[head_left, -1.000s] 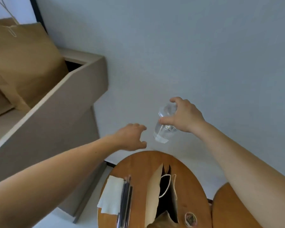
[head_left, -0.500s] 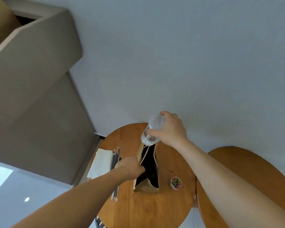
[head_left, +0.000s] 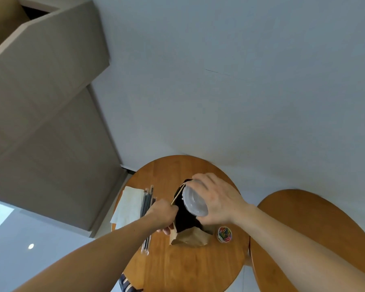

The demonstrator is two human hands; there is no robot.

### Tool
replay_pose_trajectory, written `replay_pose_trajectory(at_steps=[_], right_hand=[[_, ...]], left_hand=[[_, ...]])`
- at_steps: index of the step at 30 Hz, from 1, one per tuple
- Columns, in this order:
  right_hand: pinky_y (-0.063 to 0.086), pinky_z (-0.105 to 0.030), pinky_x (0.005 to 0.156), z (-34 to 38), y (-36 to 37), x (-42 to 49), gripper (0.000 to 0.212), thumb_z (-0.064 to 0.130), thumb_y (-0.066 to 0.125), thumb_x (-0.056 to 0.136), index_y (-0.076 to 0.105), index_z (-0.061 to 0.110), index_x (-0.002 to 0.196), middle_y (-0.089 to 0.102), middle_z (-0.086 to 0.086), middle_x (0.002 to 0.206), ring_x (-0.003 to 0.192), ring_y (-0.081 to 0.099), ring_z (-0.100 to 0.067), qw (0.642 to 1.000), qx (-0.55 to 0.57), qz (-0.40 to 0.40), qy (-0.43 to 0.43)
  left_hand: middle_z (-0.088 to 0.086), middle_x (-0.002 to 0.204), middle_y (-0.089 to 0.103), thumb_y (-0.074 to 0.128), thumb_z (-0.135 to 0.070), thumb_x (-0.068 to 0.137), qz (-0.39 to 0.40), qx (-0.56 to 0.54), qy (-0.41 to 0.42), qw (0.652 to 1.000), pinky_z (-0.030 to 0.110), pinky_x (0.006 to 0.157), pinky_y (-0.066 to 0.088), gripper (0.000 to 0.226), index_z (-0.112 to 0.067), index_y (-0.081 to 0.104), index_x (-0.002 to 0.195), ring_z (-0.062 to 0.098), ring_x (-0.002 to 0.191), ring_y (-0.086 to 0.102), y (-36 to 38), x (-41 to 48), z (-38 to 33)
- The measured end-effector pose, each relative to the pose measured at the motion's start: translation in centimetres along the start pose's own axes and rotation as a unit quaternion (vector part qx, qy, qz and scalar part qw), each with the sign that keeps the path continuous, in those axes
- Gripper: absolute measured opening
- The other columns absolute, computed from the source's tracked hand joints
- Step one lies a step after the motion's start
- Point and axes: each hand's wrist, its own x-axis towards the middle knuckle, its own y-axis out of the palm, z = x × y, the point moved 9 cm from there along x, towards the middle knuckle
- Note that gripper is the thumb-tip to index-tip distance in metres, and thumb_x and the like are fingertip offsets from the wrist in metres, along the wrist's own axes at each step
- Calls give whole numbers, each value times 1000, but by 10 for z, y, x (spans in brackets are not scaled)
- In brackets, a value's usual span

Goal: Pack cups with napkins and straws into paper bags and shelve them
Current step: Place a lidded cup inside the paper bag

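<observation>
A brown paper bag point(head_left: 191, 239) stands open on the round wooden table point(head_left: 183, 268). My left hand point(head_left: 163, 214) pinches the bag's left rim and holds the mouth apart. My right hand point(head_left: 216, 202) grips a clear plastic cup with a domed lid point(head_left: 194, 200) from above, right over the bag's dark opening; the cup's lower part is inside or hidden behind the rim. White napkins point(head_left: 128, 205) and several dark wrapped straws point(head_left: 147, 204) lie left of the bag.
A small clear tub of coloured paper clips point(head_left: 224, 234) sits just right of the bag. A second wooden table point(head_left: 303, 224) stands at the right. A tall beige shelf unit point(head_left: 46, 102) rises at the left against a grey wall.
My right hand has lowered the cup from above the bag's far end into its mouth. My left hand stays on the bag's left rim. The view has tilted further down.
</observation>
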Motion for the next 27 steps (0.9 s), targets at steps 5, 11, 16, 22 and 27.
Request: replay_pose_trajectory(at_steps=[5,11,16,22,27], right_hand=[[45,-35,100,9,36,12,95,54,73,71,23,26,148,31,1,148,131,37,-22,997,-12,81,9],[50,-37,92,-7,91,29,93,50,75,73,26,19,145,36,-8,140,124,42,-30,975,33,162,151],[46,-41,101,-10,148,48,84,36,70,83,22,14,148,29,-15,143,127,37,-35,949,22,236,209],[45,-43,100,-15,193,60,73,33,61,90,21,12,147,27,-17,144,126,39,-36,942,26,243,230],[42,-45,105,-13,199,64,71,32,62,88,23,14,145,30,-17,143,127,39,-36,949,28,220,225]], left_hand=[[9,73,75,39,-32,103,24,-15,2,1000,20,53,52,39,-5,66,97,20,60,71,3,6,7],[6,74,73,38,-31,103,39,15,40,998,30,79,61,38,-7,67,95,17,67,74,7,6,4],[7,78,74,40,-34,101,19,59,59,996,36,74,63,37,-11,68,91,17,68,74,7,15,4],[6,80,72,41,-42,96,14,58,49,997,41,71,63,39,-16,69,88,20,72,73,4,21,14],[9,84,71,42,-41,96,7,49,51,997,42,75,62,38,-16,69,87,24,77,72,0,22,14]])
